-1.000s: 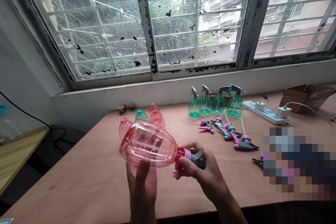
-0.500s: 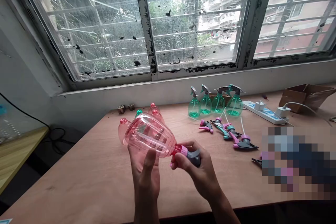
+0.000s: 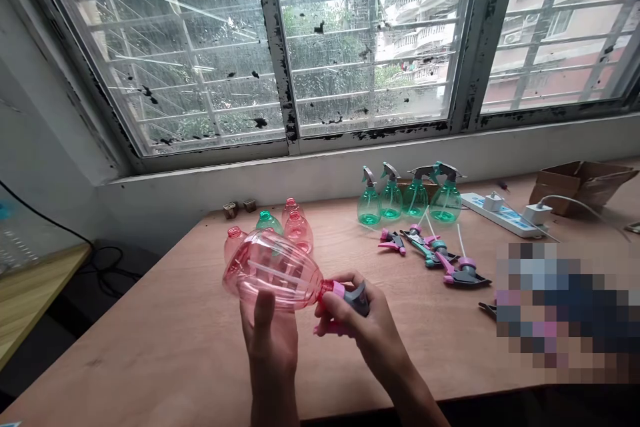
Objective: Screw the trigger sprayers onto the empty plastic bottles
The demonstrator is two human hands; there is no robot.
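Note:
My left hand (image 3: 267, 340) cups a clear pink spray bottle (image 3: 270, 270) from below, holding it on its side above the wooden table (image 3: 165, 347). My right hand (image 3: 360, 330) is closed around the bottle's grey and pink spray head (image 3: 350, 297) at the neck. Behind the held bottle stand several headless bottles (image 3: 295, 223), pink and green. Further right stand several green spray bottles (image 3: 407, 199) with heads on. Loose spray heads (image 3: 435, 252) with white tubes lie in front of them.
A white power strip (image 3: 500, 210) with plugs lies at the back right, near a brown cardboard box (image 3: 580, 180). A blurred patch covers the table's right front. A window with bars runs along the back wall. A second, yellowish table (image 3: 30, 293) stands at the left.
The bottle has swung in my hands, tilting up and then back down to the left. My right hand has stayed on the spray head at the neck.

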